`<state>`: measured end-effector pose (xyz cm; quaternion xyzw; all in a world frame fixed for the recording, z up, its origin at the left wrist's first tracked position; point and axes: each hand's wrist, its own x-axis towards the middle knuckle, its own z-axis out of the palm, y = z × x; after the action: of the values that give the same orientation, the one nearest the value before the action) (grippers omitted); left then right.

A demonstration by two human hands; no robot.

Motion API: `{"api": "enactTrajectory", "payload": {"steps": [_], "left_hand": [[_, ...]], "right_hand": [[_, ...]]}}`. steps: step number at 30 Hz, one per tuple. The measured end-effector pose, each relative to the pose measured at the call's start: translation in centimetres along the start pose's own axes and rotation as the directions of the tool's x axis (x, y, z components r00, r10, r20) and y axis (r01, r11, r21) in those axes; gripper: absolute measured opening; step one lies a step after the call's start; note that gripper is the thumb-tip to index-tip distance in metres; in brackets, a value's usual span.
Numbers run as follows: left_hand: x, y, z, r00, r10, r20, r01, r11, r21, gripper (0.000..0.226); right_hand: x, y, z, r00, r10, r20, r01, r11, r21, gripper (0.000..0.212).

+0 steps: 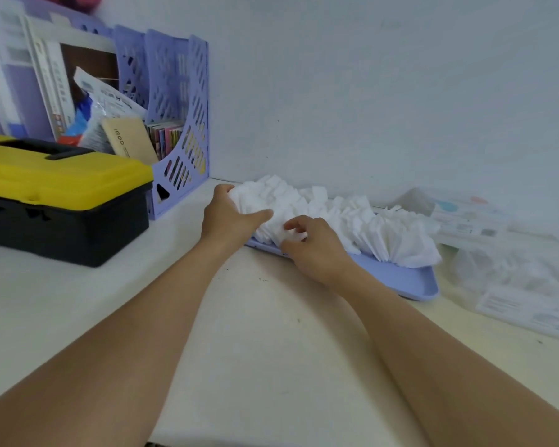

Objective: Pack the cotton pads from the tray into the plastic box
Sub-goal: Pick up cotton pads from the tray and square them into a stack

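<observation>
Looking down from the head camera, both arms reach out over a pale table point(262, 366) to a purple tray point(397, 275) that lies by the wall. A long heap of white cotton pads point(329, 217) fills the tray, mostly standing on edge. The left hand point(226, 217) curls round the far left end of the heap, with its thumb pressed on the pads; its fingertips are hidden behind them. The right hand point(313, 246) sits just beside it, and its curled fingers pinch some pads at the front of the heap. The near left part of the tray is hidden under both hands.

A clear plastic box point(510, 269) lies right of the tray, near its right end. It is blurry and see-through, so I cannot tell where its opening is or how much is inside. Its right side is cut off by the picture edge.

The near part of the table in front of the tray is bare and wide. A black toolbox with a yellow lid point(55, 201) sits at the left, well apart from the tray. Behind it stands a purple file rack point(188, 124) stuffed with papers and packets, close to the left end of the pads.
</observation>
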<state>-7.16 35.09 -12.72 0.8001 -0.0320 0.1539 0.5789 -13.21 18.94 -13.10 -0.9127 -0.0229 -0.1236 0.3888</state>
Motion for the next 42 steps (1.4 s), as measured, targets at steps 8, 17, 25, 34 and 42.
{"api": "enactTrajectory", "payload": {"steps": [8, 17, 25, 34, 42], "left_hand": [[-0.5, 0.5, 0.8, 0.992, 0.071, 0.107, -0.073, 0.997, 0.012, 0.080], [-2.6, 2.6, 3.3, 0.953, -0.081, 0.293, 0.201, 0.891, -0.406, 0.063], [-7.0, 5.1, 7.1, 0.859, -0.082, 0.505, 0.368, 0.785, -0.498, 0.027], [-8.4, 8.5, 9.5, 0.799, -0.226, 0.558, 0.489, 0.785, -0.382, 0.012], [-7.6, 7.5, 10.9, 0.956, 0.096, 0.276, -0.139, 0.980, 0.141, 0.035]], "right_hand": [[0.7, 0.5, -0.8, 0.998, 0.050, -0.035, -0.046, 0.995, 0.091, 0.019], [-0.3, 0.6, -4.3, 0.999, -0.019, -0.029, 0.017, 0.999, -0.046, 0.031], [-3.0, 3.0, -10.1, 0.999, -0.013, -0.036, 0.001, 0.951, -0.308, 0.046], [-3.7, 4.6, -12.7, 0.998, 0.048, 0.051, -0.023, 0.916, -0.400, 0.070], [-5.2, 6.1, -14.0, 1.000, 0.007, 0.012, -0.002, 0.906, -0.424, 0.055]]}}
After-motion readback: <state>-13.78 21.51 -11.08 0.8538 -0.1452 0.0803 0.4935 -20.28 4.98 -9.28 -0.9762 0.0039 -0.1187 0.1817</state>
